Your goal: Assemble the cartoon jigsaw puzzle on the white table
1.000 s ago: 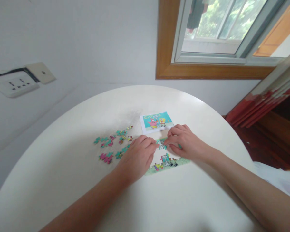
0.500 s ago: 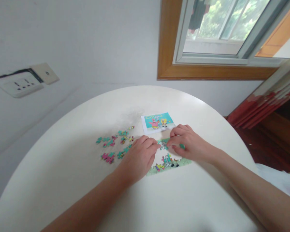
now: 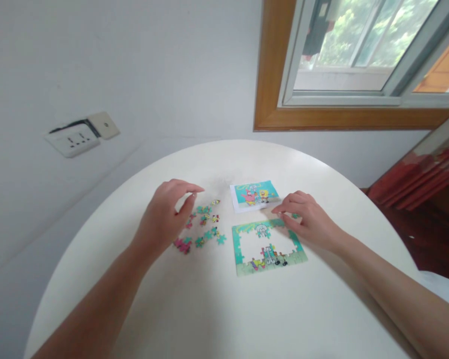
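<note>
A partly built jigsaw puzzle (image 3: 268,247), a green-edged frame with a bare middle, lies on the round white table (image 3: 217,309). My right hand (image 3: 309,219) rests on its upper right corner, fingers curled down on the edge pieces. My left hand (image 3: 164,217) hovers over several loose teal and pink puzzle pieces (image 3: 202,229) to the left, its thumb and fingers curved and apart, holding nothing I can see. A small cartoon reference picture (image 3: 255,195) lies just beyond the puzzle.
A wall socket (image 3: 75,139) sits on the white wall at the left. A wood-framed window (image 3: 344,65) is behind the table, and a red curtain (image 3: 419,174) hangs at the right. The table's edge curves close to the wall.
My left hand has left the puzzle's top edge and moved left, over the loose pieces. The right hand stays on the puzzle's upper right. The view has shifted to the left.
</note>
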`<state>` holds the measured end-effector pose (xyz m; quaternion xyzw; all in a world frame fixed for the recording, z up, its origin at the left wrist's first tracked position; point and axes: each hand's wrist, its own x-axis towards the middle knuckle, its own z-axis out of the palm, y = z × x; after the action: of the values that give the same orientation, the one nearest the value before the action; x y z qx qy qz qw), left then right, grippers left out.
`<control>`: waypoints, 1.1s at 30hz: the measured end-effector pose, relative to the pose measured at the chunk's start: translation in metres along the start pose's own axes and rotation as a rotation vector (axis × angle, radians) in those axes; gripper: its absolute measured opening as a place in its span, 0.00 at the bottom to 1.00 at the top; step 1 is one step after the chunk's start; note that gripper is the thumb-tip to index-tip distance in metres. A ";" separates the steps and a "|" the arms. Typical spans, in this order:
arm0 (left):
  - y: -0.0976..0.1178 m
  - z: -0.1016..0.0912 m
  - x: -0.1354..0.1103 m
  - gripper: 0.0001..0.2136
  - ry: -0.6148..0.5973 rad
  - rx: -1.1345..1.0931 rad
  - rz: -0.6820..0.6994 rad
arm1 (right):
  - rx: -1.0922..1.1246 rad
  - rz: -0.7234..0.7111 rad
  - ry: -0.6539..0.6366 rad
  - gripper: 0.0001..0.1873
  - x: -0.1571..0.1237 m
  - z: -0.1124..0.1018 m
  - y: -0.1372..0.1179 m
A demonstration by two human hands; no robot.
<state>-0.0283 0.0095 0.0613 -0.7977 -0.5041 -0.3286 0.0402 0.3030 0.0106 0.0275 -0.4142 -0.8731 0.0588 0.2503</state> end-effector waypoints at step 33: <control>-0.083 0.009 -0.022 0.11 -0.313 -0.046 -0.052 | 0.076 -0.111 -0.029 0.13 -0.002 0.000 -0.016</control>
<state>-0.0993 0.0362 0.0197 -0.8266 -0.5170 -0.2126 -0.0656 0.2934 -0.0010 0.0319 -0.3542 -0.8955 0.0839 0.2560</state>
